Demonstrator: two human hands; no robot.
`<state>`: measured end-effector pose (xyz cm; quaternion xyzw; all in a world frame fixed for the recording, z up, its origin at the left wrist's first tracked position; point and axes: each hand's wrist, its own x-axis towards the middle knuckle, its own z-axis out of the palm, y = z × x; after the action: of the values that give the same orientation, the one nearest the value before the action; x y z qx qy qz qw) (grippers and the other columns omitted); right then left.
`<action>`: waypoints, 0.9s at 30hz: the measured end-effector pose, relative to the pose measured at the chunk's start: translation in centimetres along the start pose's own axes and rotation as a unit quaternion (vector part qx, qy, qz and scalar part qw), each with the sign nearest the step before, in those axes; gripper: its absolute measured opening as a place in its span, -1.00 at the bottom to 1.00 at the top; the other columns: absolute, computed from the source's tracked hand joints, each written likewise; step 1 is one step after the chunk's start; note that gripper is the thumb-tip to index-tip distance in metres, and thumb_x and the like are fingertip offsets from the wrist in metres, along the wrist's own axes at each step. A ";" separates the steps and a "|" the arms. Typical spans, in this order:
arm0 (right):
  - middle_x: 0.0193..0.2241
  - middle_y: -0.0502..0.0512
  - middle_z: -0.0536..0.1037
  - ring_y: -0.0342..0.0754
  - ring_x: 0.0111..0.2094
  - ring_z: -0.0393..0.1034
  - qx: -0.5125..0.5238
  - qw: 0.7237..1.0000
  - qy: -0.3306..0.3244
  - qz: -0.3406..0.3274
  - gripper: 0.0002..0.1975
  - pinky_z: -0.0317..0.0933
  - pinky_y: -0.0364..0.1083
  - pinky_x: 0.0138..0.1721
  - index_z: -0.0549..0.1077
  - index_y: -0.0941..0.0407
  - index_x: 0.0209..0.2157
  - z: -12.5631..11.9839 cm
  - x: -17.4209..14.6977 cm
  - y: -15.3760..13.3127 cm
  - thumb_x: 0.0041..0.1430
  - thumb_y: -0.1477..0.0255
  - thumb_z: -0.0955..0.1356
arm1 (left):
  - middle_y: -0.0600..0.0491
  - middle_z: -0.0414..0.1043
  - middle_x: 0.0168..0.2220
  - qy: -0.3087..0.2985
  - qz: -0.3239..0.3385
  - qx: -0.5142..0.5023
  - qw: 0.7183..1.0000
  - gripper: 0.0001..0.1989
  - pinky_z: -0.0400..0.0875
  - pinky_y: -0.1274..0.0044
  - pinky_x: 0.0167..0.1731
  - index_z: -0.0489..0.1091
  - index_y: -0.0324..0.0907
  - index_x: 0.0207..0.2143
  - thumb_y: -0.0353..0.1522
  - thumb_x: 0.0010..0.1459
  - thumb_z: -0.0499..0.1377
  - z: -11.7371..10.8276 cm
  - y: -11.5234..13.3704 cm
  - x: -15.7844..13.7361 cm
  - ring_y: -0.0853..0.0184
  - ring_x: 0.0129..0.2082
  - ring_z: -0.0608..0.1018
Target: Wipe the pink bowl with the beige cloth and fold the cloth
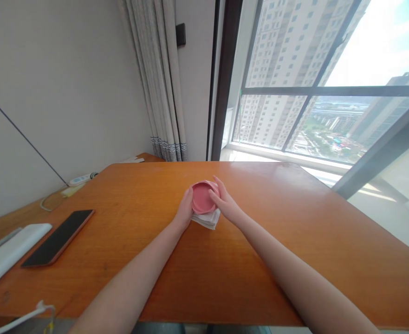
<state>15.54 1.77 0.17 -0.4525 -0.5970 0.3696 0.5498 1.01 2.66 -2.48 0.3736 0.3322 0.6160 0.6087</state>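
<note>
A small round pink dish (203,199) with a raised rim is held between my two hands near the middle of the table. My left hand (184,208) grips its left side, with the fingers mostly hidden behind it. On the right side, my right hand (225,200) holds the rim, its thumb reaching over the front edge and its fingers behind. A folded white cloth or tissue (207,220) shows just below the dish; whether a hand also holds it I cannot tell.
The wooden table (148,185) spreads out around my hands. To the left lie a dark phone (60,237) and a white case-like object (12,250). A power strip (81,180) sits by the wall. A white cable (23,317) hangs at the front left edge. Behind are a curtain (159,83) and a window.
</note>
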 end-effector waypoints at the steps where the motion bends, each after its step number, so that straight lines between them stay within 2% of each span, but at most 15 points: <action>1: 0.01 0.07 0.43 -0.02 0.01 0.31 0.031 1.000 -0.004 0.004 -0.49 0.13 -0.03 0.08 0.35 0.03 0.02 0.1 -0.2 -0.1 -0.01 0.24 0.37 | -0.05 0.46 -0.07 -0.023 -0.007 -0.001 1.000 -0.51 0.27 0.42 0.01 0.41 -0.17 -0.10 -0.01 0.09 0.10 0.1 -0.1 0.0 0.21 -0.01 0.44; 3: -0.02 0.07 0.47 0.01 0.05 0.28 0.086 0.996 0.011 0.032 -0.58 0.08 -0.02 0.13 0.43 0.06 -0.07 -0.5 -0.1 0.0 -0.02 0.29 0.37 | -0.06 0.50 -0.17 -0.061 -0.031 0.036 0.997 -0.45 0.29 0.39 -0.03 0.43 -0.17 -0.14 0.06 0.11 0.00 -0.1 -0.2 0.1 0.20 -0.09 0.47; 5: -0.09 0.10 0.52 0.05 -0.02 0.35 0.149 0.985 0.034 0.083 -0.64 0.19 0.01 0.03 0.48 0.10 -0.14 -2.1 0.6 0.7 0.00 0.29 0.32 | -0.03 0.50 -0.34 -0.078 -0.014 0.143 0.987 -0.44 0.31 0.38 -0.08 0.46 -0.16 -0.20 0.08 0.12 -0.05 -0.8 -0.2 0.3 0.20 -0.22 0.49; 7: -0.18 0.11 0.55 0.05 -0.14 0.42 0.191 0.970 0.078 0.128 -0.64 0.30 0.00 -0.12 0.48 0.13 -0.18 -4.7 1.8 1.9 0.00 0.28 0.28 | 0.01 0.45 -0.44 -0.064 0.044 0.281 0.957 -0.59 0.31 0.38 -0.08 0.47 -0.12 -0.25 -0.01 0.09 0.08 -1.7 -0.2 0.6 0.22 -0.30 0.47; 8: -0.23 0.10 0.56 0.03 -0.21 0.43 0.189 0.964 0.128 0.135 -0.64 0.32 -0.03 -0.20 0.48 0.14 -0.20 -6.2 2.5 2.6 -0.03 0.28 0.28 | 0.03 0.43 -0.45 -0.051 0.077 0.338 0.937 -0.69 0.30 0.38 -0.08 0.47 -0.10 -0.28 -0.10 0.06 0.16 -2.1 -0.1 0.7 0.22 -0.32 0.45; 11: -0.34 0.05 0.54 -0.05 -0.32 0.41 0.096 0.943 0.302 0.107 -0.67 0.30 -0.11 -0.32 0.47 0.17 -0.27 -11.1 4.1 5.1 -0.10 0.32 0.29 | 0.02 0.41 -0.44 -0.035 0.136 0.431 0.891 -0.89 0.28 0.38 -0.09 0.47 -0.09 -0.38 -0.31 -0.03 0.24 -3.0 -0.1 0.9 0.20 -0.34 0.44; 13: -0.38 0.01 0.51 -0.07 -0.34 0.38 0.031 0.923 0.370 0.101 -0.68 0.28 -0.13 -0.34 0.46 0.16 -0.28 -14.0 4.7 6.6 -0.11 0.33 0.28 | 0.00 0.41 -0.43 -0.036 0.150 0.463 0.873 -0.94 0.29 0.39 -0.11 0.46 -0.09 -0.41 -0.37 -0.02 0.20 -3.2 -0.1 1.1 0.21 -0.35 0.44; 15: -0.43 -0.01 0.48 -0.08 -0.37 0.37 -0.005 0.904 0.412 0.112 -0.69 0.27 -0.13 -0.36 0.46 0.17 -0.31 -16.2 4.8 7.8 -0.09 0.32 0.25 | 0.00 0.42 -0.41 -0.038 0.148 0.506 0.849 -0.92 0.31 0.40 -0.15 0.44 -0.11 -0.40 -0.39 0.01 0.15 -3.3 -0.1 1.2 0.22 -0.34 0.45; 19: -0.47 -0.02 0.46 -0.08 -0.39 0.35 -0.080 0.885 0.441 0.127 -0.69 0.26 -0.13 -0.37 0.45 0.17 -0.34 -18.5 4.4 8.8 -0.06 0.32 0.21 | 0.00 0.45 -0.34 -0.051 0.136 0.601 0.786 -0.86 0.34 0.45 -0.22 0.41 -0.15 -0.34 -0.41 0.08 0.06 -3.4 -0.1 1.3 0.26 -0.30 0.47; 24: -0.46 0.04 0.46 -0.03 -0.34 0.36 -0.169 0.875 0.426 0.157 -0.71 0.24 -0.10 -0.28 0.45 0.18 -0.37 -18.9 4.1 8.7 0.00 0.34 0.19 | 0.01 0.46 -0.32 -0.065 0.134 0.641 0.753 -0.86 0.36 0.48 -0.24 0.40 -0.16 -0.32 -0.39 0.11 0.05 -3.3 0.2 1.2 0.29 -0.28 0.49; 27: -0.44 0.12 0.48 0.02 -0.30 0.37 -0.229 0.869 0.403 0.174 -0.69 0.24 -0.07 -0.23 0.45 0.20 -0.35 -19.1 4.2 8.6 0.04 0.36 0.16 | -0.01 0.45 -0.27 -0.101 0.153 0.672 0.718 -0.84 0.33 0.41 -0.15 0.41 -0.17 -0.30 -0.31 0.10 0.11 -2.9 0.6 0.7 0.24 -0.21 0.48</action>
<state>35.65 7.39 -4.25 -0.7719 -0.3030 0.0980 0.5503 -1.74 3.45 -3.41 0.7904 0.5334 0.2740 0.1253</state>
